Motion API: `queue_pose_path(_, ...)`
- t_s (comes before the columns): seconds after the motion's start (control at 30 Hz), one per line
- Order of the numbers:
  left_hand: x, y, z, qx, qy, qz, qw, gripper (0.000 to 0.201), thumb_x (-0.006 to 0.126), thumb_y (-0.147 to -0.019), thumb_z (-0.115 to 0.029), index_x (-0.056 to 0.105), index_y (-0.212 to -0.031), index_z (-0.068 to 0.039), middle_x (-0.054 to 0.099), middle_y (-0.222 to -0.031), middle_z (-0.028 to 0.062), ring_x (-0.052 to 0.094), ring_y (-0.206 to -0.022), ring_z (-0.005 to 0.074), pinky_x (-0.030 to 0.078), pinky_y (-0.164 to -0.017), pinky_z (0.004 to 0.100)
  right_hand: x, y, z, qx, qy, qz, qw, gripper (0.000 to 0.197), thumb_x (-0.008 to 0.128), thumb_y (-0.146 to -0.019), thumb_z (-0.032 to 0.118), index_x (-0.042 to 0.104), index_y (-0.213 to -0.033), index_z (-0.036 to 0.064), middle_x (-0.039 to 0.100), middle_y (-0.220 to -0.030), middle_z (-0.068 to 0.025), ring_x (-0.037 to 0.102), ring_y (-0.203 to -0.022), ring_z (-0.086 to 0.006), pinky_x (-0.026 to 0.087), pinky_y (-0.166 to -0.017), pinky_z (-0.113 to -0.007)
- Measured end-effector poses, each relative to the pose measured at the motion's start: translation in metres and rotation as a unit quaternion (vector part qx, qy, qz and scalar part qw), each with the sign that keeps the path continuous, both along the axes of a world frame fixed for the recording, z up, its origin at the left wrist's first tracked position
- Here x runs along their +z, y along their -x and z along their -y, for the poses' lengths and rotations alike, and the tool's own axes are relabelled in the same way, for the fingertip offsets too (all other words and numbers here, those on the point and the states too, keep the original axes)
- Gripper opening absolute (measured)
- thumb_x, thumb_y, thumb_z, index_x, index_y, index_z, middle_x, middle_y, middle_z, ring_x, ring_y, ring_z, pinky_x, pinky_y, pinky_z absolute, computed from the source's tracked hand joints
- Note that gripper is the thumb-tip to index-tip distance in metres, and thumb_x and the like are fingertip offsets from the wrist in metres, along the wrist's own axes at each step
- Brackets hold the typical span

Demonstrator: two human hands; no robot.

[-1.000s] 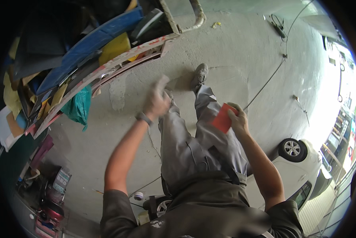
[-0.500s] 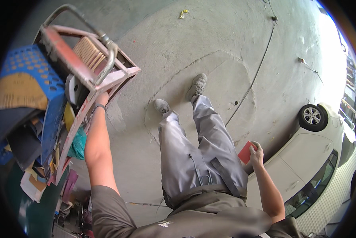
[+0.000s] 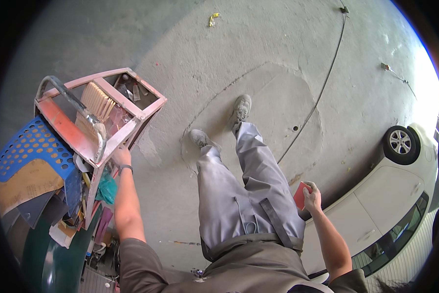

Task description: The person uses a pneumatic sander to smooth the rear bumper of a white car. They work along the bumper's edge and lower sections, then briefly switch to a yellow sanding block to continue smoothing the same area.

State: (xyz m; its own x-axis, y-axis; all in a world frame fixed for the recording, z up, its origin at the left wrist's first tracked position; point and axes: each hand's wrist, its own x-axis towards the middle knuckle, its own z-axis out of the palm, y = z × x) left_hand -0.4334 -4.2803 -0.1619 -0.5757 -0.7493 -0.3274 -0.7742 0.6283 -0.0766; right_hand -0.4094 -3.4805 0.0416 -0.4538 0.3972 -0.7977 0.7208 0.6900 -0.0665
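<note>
My right hand [image 3: 311, 198] is closed around a flat red rectangular pad [image 3: 301, 196], held low beside my right thigh. On the left, my left arm reaches down to a pinkish-red metal cart [image 3: 63, 124]. My left hand [image 3: 122, 156] is at the cart's side, just under its top frame; its fingers are mostly hidden by the frame. A bent metal handle [image 3: 72, 97] arches over the cart's top. Inside the top lie a stack of tan ribbed pieces [image 3: 96, 101] and, in the far compartment, several small items [image 3: 131, 91]. A teal plastic bag [image 3: 107, 187] hangs below my left hand.
A blue perforated basket [image 3: 31, 146] holding brown and dark sheets [image 3: 31, 185] is attached to the cart's left. A white car [image 3: 371, 210] stands at the right. A dark cable [image 3: 322, 93] crosses the concrete floor [image 3: 195, 53]. Yellow scrap [image 3: 213, 19] lies ahead.
The cart has shifted and turned in view, so its far compartment now shows. My left hand has stayed at its side, a little lower. The red pad remains in my right hand.
</note>
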Motion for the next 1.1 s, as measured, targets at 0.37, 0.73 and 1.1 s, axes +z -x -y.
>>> queue_pose_path(0.37,0.153,-0.024,-0.174,0.344,-0.276,-0.183,0.879,0.042,0.068,-0.1,-0.009,0.057,-0.14,-0.003,0.067,-0.133,0.0128,0.068,-0.109,0.0286,0.056,-0.1,0.0437,-0.005,0.066,-0.054,-0.093,0.017,-0.141,0.986,0.028,0.074,-0.098,0.027,0.074,-0.114,0.004,0.077,-0.097,-0.0195,0.075,-0.09,-0.0299,0.058,-0.084,-0.043)
queue_pose_path(0.73,0.138,0.245,-0.484,0.23,-0.599,0.084,0.762,0.034,0.064,-0.101,-0.02,0.065,-0.128,0.0,0.071,-0.113,0.009,0.067,-0.098,0.023,0.057,-0.093,0.0391,0.018,0.214,-0.186,-0.284,0.004,-0.217,0.934,0.038,0.076,-0.096,0.037,0.075,-0.116,0.0052,0.079,-0.102,-0.0198,0.077,-0.098,-0.0333,0.059,-0.089,-0.043)
queue_pose_path(1.1,0.126,0.621,-0.817,-0.009,-0.544,0.191,0.817,0.049,0.062,-0.098,-0.018,0.05,-0.144,-0.003,0.067,-0.114,0.0103,0.066,-0.096,0.0236,0.057,-0.089,0.0384,0.073,0.309,-0.406,-0.61,-0.144,-0.294,0.722,0.042,0.082,-0.089,0.044,0.077,-0.111,0.0084,0.08,-0.102,-0.0149,0.078,-0.097,-0.0303,0.06,-0.087,-0.043)
